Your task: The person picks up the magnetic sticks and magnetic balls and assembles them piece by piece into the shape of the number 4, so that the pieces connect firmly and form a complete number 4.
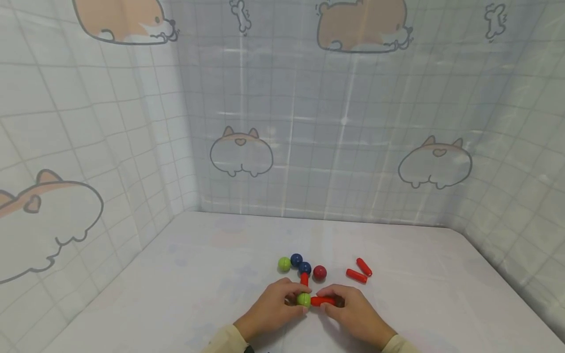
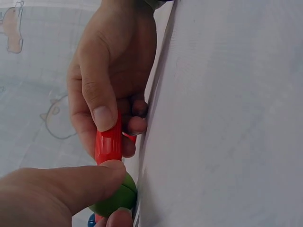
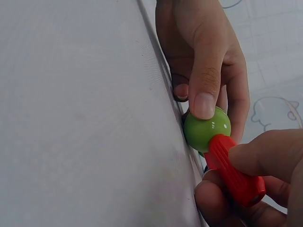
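Observation:
My left hand [image 1: 275, 306] pinches a green ball [image 1: 303, 300] between thumb and fingers, low over the white table. From that ball a red rod [image 1: 304, 279] runs away from me to a blue ball [image 1: 305, 268]. My right hand [image 1: 350, 311] grips a second red rod [image 1: 323, 301], whose left end meets the green ball's side. In the right wrist view this ribbed rod [image 3: 233, 172] sits against the green ball [image 3: 207, 130], with the thumb along it. The left wrist view shows the same rod [image 2: 109, 144] under the right thumb.
Beyond the hands lie another green ball [image 1: 284, 264], a second blue ball [image 1: 296, 260] and a dark red ball [image 1: 320, 272]. Two loose red rods [image 1: 356, 275] rest to the right on the table [image 1: 419, 279]. Patterned curtains [image 1: 309, 98] enclose the back and sides.

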`<state>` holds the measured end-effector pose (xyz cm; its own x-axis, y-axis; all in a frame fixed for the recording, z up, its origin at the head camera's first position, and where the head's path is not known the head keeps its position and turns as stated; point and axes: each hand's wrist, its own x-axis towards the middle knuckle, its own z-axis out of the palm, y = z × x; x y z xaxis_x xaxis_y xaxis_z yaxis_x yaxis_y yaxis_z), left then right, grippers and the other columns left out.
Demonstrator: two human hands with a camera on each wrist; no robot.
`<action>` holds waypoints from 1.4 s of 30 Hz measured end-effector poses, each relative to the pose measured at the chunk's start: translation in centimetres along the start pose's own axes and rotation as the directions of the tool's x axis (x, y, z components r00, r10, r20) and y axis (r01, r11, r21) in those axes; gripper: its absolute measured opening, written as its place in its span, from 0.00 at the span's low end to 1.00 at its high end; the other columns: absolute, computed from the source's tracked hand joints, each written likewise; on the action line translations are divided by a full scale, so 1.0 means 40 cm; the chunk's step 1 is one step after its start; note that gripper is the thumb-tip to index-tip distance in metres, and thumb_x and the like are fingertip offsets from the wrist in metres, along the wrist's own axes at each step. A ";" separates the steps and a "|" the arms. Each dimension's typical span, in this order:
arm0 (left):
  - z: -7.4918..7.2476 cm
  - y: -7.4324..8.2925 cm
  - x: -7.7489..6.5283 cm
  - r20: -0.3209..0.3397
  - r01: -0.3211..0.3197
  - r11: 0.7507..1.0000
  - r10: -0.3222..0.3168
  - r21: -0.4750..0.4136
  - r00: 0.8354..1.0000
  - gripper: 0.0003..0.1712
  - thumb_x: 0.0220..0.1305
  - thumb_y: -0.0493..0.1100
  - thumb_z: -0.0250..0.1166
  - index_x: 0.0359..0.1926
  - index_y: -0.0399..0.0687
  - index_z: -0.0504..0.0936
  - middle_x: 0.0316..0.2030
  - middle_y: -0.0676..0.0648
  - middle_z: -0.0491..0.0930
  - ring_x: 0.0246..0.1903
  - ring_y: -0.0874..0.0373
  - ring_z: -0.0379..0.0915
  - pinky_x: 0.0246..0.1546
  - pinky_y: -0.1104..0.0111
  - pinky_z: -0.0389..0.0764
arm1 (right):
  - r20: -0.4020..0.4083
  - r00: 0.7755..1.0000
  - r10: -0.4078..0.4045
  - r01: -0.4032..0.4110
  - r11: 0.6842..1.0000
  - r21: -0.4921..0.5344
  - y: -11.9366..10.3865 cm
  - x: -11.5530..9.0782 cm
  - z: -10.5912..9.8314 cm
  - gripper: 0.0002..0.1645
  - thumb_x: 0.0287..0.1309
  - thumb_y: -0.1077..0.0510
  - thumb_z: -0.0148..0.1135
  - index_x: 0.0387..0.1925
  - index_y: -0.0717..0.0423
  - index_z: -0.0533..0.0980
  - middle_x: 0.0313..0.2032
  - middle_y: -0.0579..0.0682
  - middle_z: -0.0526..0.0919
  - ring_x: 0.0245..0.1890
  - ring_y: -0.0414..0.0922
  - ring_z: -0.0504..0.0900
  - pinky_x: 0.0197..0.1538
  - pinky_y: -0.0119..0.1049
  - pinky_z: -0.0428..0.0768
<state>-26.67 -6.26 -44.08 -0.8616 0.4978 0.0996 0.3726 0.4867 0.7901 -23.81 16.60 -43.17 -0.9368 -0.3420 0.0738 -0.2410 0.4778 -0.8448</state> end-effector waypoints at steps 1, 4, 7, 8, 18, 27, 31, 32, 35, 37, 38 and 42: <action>0.000 -0.001 0.000 -0.003 -0.001 1.000 0.001 0.002 1.000 0.19 0.54 0.47 0.74 0.49 0.64 0.85 0.33 0.57 0.74 0.35 0.63 0.73 0.39 0.72 0.77 | 0.000 1.000 0.001 -0.001 1.000 0.002 0.000 0.000 0.000 0.16 0.57 0.53 0.69 0.47 0.50 0.82 0.40 0.42 0.83 0.38 0.45 0.77 0.45 0.36 0.81; 0.002 -0.001 0.002 -0.010 0.000 1.000 0.000 0.006 1.000 0.19 0.54 0.47 0.74 0.48 0.64 0.85 0.33 0.58 0.75 0.35 0.63 0.73 0.40 0.71 0.77 | -0.001 1.000 0.002 -0.002 1.000 0.005 0.001 0.001 0.001 0.15 0.57 0.53 0.69 0.47 0.50 0.82 0.40 0.42 0.83 0.38 0.45 0.77 0.45 0.37 0.81; 0.001 0.001 0.004 -0.009 0.004 1.000 -0.004 0.008 1.000 0.19 0.54 0.46 0.74 0.48 0.65 0.85 0.33 0.59 0.75 0.35 0.63 0.73 0.40 0.71 0.77 | -0.001 1.000 0.006 -0.006 1.000 0.003 0.001 0.002 -0.001 0.15 0.57 0.53 0.69 0.47 0.50 0.82 0.41 0.42 0.83 0.38 0.45 0.77 0.46 0.37 0.81; 0.001 0.001 0.004 -0.008 0.006 1.000 -0.006 0.008 1.000 0.19 0.54 0.46 0.74 0.48 0.65 0.85 0.33 0.59 0.75 0.35 0.63 0.73 0.40 0.71 0.77 | 0.001 1.000 0.009 -0.009 1.000 0.003 0.001 0.001 -0.001 0.16 0.57 0.53 0.69 0.47 0.50 0.82 0.41 0.42 0.83 0.38 0.45 0.77 0.46 0.38 0.81; -0.005 0.004 0.004 -0.013 0.006 1.000 -0.006 0.017 1.000 0.20 0.53 0.46 0.74 0.48 0.63 0.85 0.33 0.59 0.75 0.35 0.63 0.72 0.39 0.71 0.77 | 0.031 0.999 0.024 -0.023 1.000 -0.004 0.007 0.008 -0.015 0.16 0.59 0.48 0.67 0.47 0.47 0.81 0.42 0.42 0.82 0.41 0.45 0.78 0.49 0.44 0.80; 0.001 0.006 -0.005 -0.022 0.004 1.000 -0.004 0.010 1.000 0.19 0.54 0.46 0.74 0.48 0.60 0.84 0.33 0.60 0.74 0.34 0.63 0.72 0.38 0.72 0.78 | 0.000 1.000 0.030 -0.030 0.992 0.124 0.011 0.022 -0.055 0.23 0.65 0.45 0.59 0.50 0.60 0.80 0.36 0.49 0.84 0.31 0.47 0.81 0.37 0.34 0.80; 0.007 0.005 -0.005 -0.032 -0.019 1.000 0.019 0.023 0.999 0.18 0.54 0.48 0.73 0.48 0.60 0.84 0.33 0.60 0.74 0.35 0.63 0.72 0.39 0.71 0.77 | -0.028 0.999 0.043 -0.036 0.977 0.209 0.015 0.027 -0.070 0.22 0.66 0.50 0.59 0.50 0.65 0.78 0.37 0.53 0.84 0.33 0.48 0.82 0.40 0.34 0.81; 0.007 0.004 -0.005 -0.032 -0.021 0.999 0.021 0.025 0.999 0.18 0.54 0.47 0.73 0.48 0.60 0.84 0.33 0.60 0.74 0.35 0.63 0.72 0.39 0.71 0.77 | -0.035 0.998 0.053 -0.044 0.975 0.217 0.017 0.030 -0.072 0.22 0.65 0.50 0.60 0.50 0.65 0.78 0.38 0.53 0.84 0.34 0.48 0.83 0.40 0.35 0.82; 0.007 0.003 -0.003 -0.024 -0.021 0.999 0.021 0.024 0.999 0.17 0.55 0.48 0.73 0.47 0.60 0.84 0.33 0.59 0.74 0.34 0.63 0.72 0.39 0.71 0.77 | -0.066 0.993 0.095 -0.080 0.976 0.202 0.022 0.037 -0.076 0.22 0.64 0.50 0.62 0.50 0.63 0.78 0.38 0.52 0.84 0.35 0.47 0.82 0.41 0.36 0.82; 0.007 0.002 -0.003 -0.021 -0.016 1.000 0.016 0.022 1.000 0.17 0.55 0.48 0.73 0.48 0.60 0.84 0.33 0.59 0.74 0.34 0.63 0.72 0.39 0.71 0.77 | -0.083 0.989 0.121 -0.105 0.979 0.177 0.025 0.043 -0.075 0.21 0.63 0.50 0.63 0.50 0.61 0.79 0.38 0.51 0.84 0.35 0.47 0.82 0.42 0.36 0.82; 0.006 0.001 -0.004 -0.023 -0.015 1.000 0.016 0.020 1.000 0.18 0.54 0.48 0.73 0.48 0.60 0.84 0.33 0.59 0.74 0.34 0.63 0.72 0.39 0.70 0.77 | -0.089 0.987 0.133 -0.117 0.979 0.167 0.025 0.047 -0.074 0.21 0.62 0.50 0.63 0.50 0.60 0.79 0.38 0.50 0.84 0.36 0.46 0.82 0.42 0.37 0.82; 0.008 -0.001 -0.004 -0.025 -0.019 1.000 0.019 0.017 1.000 0.18 0.54 0.48 0.73 0.48 0.61 0.84 0.33 0.60 0.75 0.34 0.63 0.72 0.39 0.70 0.77 | -0.108 0.980 0.168 -0.153 0.979 0.134 0.028 0.055 -0.068 0.20 0.62 0.50 0.64 0.49 0.59 0.79 0.39 0.49 0.83 0.35 0.45 0.82 0.44 0.38 0.82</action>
<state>-26.43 -6.13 -44.32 -0.8627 0.4889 0.1296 0.3944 0.4899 0.7774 -26.81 18.59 -42.49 -0.9859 -0.1669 -0.0126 -0.0580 0.4115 -0.9096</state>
